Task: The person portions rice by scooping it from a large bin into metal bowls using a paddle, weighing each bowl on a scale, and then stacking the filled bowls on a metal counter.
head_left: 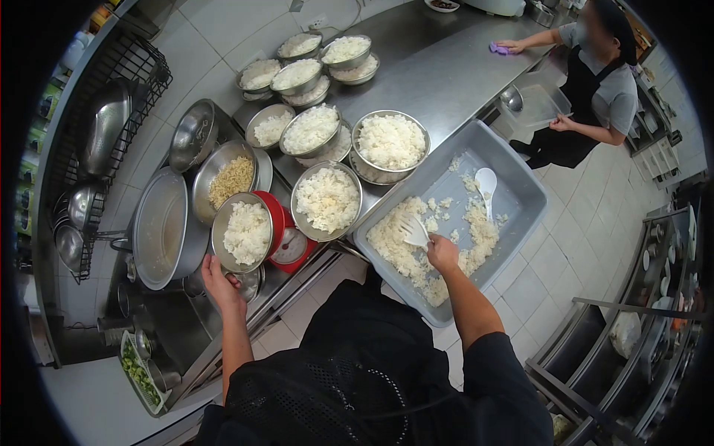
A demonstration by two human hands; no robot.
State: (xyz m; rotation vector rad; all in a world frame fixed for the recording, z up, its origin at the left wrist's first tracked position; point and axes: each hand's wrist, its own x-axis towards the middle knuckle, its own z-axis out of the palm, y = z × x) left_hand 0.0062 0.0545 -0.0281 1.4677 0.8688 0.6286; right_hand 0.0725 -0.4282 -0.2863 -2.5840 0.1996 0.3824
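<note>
Presently, the right grip [444, 253] holds 1 slotted spatula [413, 230] in 1 tub [518, 172]; the left grip [224, 286], by 1 bowl [219, 233], is unclear.

1. We see a wall [201, 39] of large pale tiles, with an outlet [318, 23] set in it.
2. We see a long steel counter [424, 56] against the wall, light glinting off its top.
3. Beyond the counter, we see a pale tiled floor [595, 215].
4. We see a black wire rack [158, 70] at left and metal shelves [632, 308] at lower right.

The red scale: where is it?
In the head view, the red scale sits left of centre, partly hidden by a rice bowl near the left hand.
</note>
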